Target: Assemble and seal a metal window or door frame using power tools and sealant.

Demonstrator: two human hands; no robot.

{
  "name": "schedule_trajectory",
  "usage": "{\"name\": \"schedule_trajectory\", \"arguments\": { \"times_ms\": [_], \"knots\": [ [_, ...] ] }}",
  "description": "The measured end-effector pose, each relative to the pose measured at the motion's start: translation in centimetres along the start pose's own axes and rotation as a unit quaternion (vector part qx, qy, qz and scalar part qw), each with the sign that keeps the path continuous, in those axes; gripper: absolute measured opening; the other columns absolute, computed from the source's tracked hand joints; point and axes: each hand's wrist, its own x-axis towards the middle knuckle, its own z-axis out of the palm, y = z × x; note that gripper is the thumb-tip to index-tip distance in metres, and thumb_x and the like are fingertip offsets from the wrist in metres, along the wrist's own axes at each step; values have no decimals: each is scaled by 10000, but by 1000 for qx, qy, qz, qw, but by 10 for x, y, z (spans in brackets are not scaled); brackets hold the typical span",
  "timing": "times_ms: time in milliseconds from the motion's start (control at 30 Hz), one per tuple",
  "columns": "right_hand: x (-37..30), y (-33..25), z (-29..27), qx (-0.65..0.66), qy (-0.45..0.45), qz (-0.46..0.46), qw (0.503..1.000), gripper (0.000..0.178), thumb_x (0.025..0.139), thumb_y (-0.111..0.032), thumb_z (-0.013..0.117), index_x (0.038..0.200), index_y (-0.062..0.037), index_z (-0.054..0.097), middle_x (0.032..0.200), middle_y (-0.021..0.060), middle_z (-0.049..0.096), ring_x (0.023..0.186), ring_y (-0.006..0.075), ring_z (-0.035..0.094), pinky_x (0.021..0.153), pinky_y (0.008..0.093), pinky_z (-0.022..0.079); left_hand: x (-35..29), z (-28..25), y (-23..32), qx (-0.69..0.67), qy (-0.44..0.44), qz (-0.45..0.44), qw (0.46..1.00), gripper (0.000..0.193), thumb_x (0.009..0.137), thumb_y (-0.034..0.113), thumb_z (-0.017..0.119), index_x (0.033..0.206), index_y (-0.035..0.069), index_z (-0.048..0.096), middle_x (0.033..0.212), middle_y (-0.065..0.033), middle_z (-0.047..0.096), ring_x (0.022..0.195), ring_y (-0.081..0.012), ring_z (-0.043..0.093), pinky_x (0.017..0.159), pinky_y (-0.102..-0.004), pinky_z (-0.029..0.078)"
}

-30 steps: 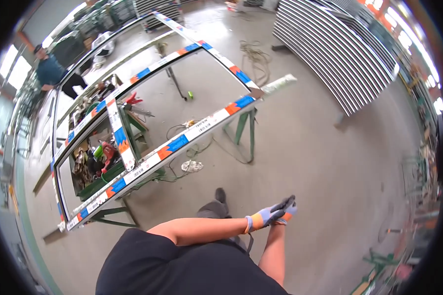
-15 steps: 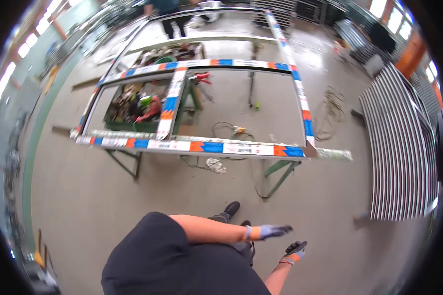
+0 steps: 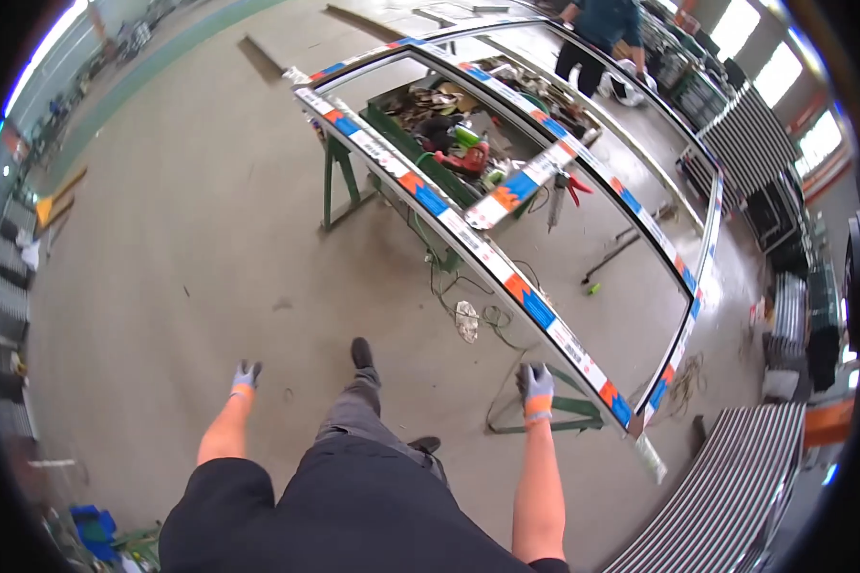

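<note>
My left hand (image 3: 247,375), in a grey glove with an orange cuff, hangs low over the floor at my left side. It touches nothing, and its fingers are slightly apart. My right hand (image 3: 535,387), gloved the same way, is near the close edge of a large rectangular frame (image 3: 468,239). Its dark fingertips bend loosely inward; I see nothing in them and a gap to the frame. Strips of blue, orange and white tape cover the frame's bars, and a short crossbar (image 3: 521,184) joins two of them.
Green stands (image 3: 339,186) support the frame. Beneath it are a bin (image 3: 382,119) of scraps, a red-handled caulking gun (image 3: 562,196) and cable (image 3: 497,315) on the floor. Stacked metal profiles (image 3: 717,487) lie at the right. Another person (image 3: 597,38) stands beyond the frame.
My view has turned left, so the frame now runs diagonally to the right. My hands, close together at the right before, are now apart on either side of my body.
</note>
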Motion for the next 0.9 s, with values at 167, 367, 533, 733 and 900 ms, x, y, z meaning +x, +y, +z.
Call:
{"name": "schedule_trajectory", "arguments": {
  "times_ms": [167, 367, 533, 733, 900],
  "knots": [
    [75, -149, 171, -173, -110, -187, 961, 335, 853, -259, 708, 1049, 0, 629, 976, 181, 686, 910, 371, 645, 850, 404, 509, -28, -117, -123, 23, 192, -45, 980, 407, 815, 467, 722, 896, 73, 658, 618, -46, 553, 468, -185, 476, 472, -389, 409],
    [158, -257, 316, -491, -23, -288, 822, 875, 708, -417, 792, 1378, 5, 421, 1390, 219, 459, 1279, 389, 443, 1094, 452, 354, -7, -105, -57, -1, 111, -289, 951, 377, 871, 385, 705, 1023, 42, 674, 940, -93, 710, 829, -186, 631, 677, -356, 454],
    [230, -295, 399, -513, -109, -195, 829, 875, 645, -431, 837, 1310, -13, 451, 1284, 196, 545, 1215, 347, 521, 1028, 413, 432, 100, -131, 59, -153, 99, -78, 980, 291, 868, 389, 706, 1093, 206, 681, 589, 45, 483, 432, -85, 329, 410, -271, 275],
    [284, -300, 432, -589, -171, -157, 774, 606, 710, -325, 695, 1204, -18, 524, 1176, 196, 610, 1144, 330, 591, 962, 394, 486, 171, -140, 136, -69, 132, -20, 989, 180, 932, 317, 630, 863, 152, 608, 715, 52, 551, 650, -51, 515, 539, -235, 386],
    [282, -321, 445, -578, -244, -97, 772, 621, 736, -341, 694, 1218, 6, 515, 1198, 215, 588, 1133, 350, 590, 976, 396, 477, 186, -145, 60, -97, 174, -69, 978, 206, 910, 255, 595, 723, 189, 540, 533, 27, 433, 415, -117, 412, 375, -326, 301]
  ]
}}
